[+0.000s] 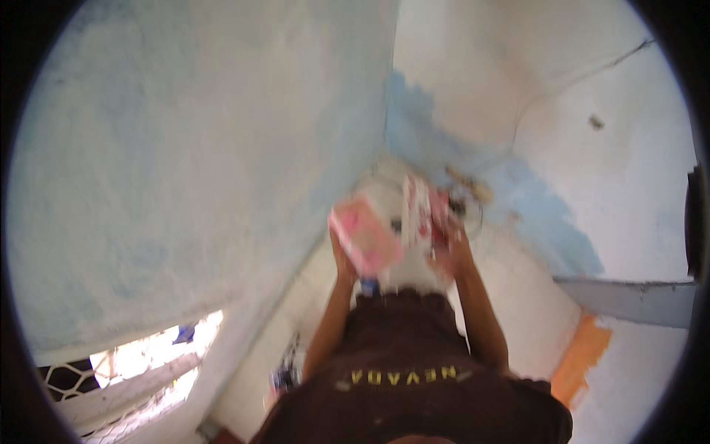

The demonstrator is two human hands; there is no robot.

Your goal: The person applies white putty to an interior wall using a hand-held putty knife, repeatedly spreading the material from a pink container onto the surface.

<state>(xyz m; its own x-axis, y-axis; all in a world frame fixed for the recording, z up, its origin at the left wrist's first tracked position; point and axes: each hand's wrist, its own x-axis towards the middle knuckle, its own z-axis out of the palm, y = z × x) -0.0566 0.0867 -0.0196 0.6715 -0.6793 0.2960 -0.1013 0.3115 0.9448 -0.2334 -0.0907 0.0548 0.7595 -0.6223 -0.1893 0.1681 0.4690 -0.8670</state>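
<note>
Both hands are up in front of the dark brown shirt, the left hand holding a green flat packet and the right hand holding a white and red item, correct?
Not quite: the head view shows the flat packet in the left hand is pink, not green. The rest stands: both hands are raised in front of the dark brown shirt, and the right hand holds a white and red item.

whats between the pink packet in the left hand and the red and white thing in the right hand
In the head view, a narrow gap separates the pink packet from the red-and-white item; through it shows only a blurred white surface with a small dark spot, too blurred to identify.
</note>
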